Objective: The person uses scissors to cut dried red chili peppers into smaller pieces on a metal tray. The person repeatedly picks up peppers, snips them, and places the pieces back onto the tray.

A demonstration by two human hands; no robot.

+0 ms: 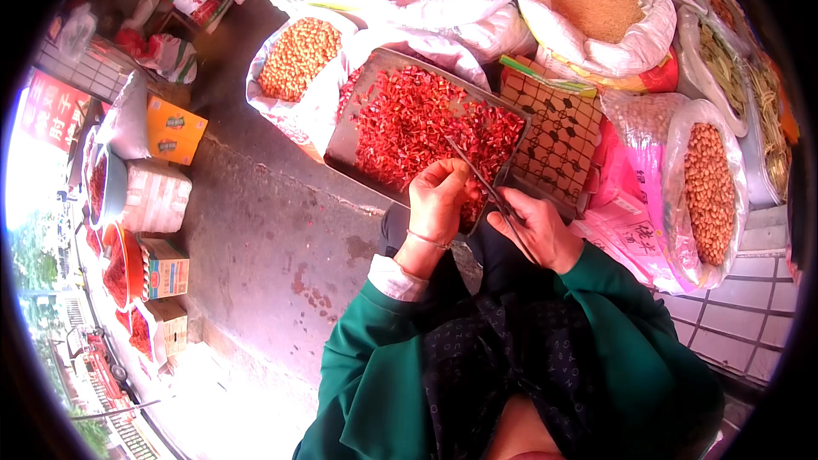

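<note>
In front of me a dark metal tray (pixel 342 140) holds a spread of cut dried red chili pieces (pixel 409 112). My right hand (pixel 543 227) grips dark metal scissors (pixel 473 167), whose blades point up and left over the chilies. The blades look nearly together. My left hand (pixel 438 204) is just left of the blades, above the tray's near edge, with thumb and forefinger pinched. Something red shows beside its fingertips, but I cannot tell whether it is held or lies in the tray behind.
A sack of peanuts or beans (pixel 300 57) stands left of the tray, and sacks of grain (pixel 594 3) stand behind it. A patterned brown box (pixel 553 134) and a bag of peanuts (pixel 709 195) are at right. Boxes (pixel 156 198) and basins of red chili (pixel 131 268) line the left.
</note>
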